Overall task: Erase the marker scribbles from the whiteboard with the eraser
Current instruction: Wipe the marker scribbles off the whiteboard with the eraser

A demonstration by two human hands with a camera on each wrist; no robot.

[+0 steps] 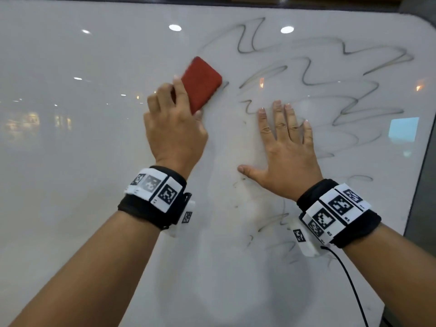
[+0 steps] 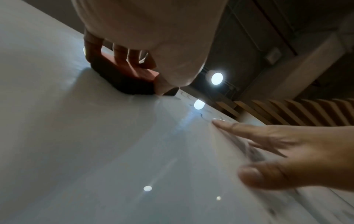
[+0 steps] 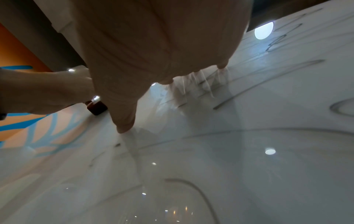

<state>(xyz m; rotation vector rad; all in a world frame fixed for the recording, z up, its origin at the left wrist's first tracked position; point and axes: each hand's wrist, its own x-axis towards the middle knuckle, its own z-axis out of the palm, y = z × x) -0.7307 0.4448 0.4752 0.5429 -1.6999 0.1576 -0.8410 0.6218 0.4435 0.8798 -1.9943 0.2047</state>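
The whiteboard [image 1: 70, 161] fills the head view. Grey marker scribbles [image 1: 330, 95] cover its upper right, with fainter strokes lower down by my right wrist. My left hand [image 1: 172, 119] grips a red eraser [image 1: 200, 81], fingers on its left edge and thumb on its near end. The eraser lies pressed on the board at the left edge of the scribbles. The left wrist view shows the eraser [image 2: 122, 81] flat on the surface under my left hand [image 2: 134, 30]. My right hand [image 1: 287, 156] rests flat on the board with straight, spread fingers, to the right of and below the eraser.
The board's rounded right edge [image 1: 422, 161] meets a dark surround. A black cable [image 1: 349, 279] hangs from my right wrist band. The left part of the board shows only reflections of ceiling lights. Wooden slats [image 2: 287, 110] lie beyond the board.
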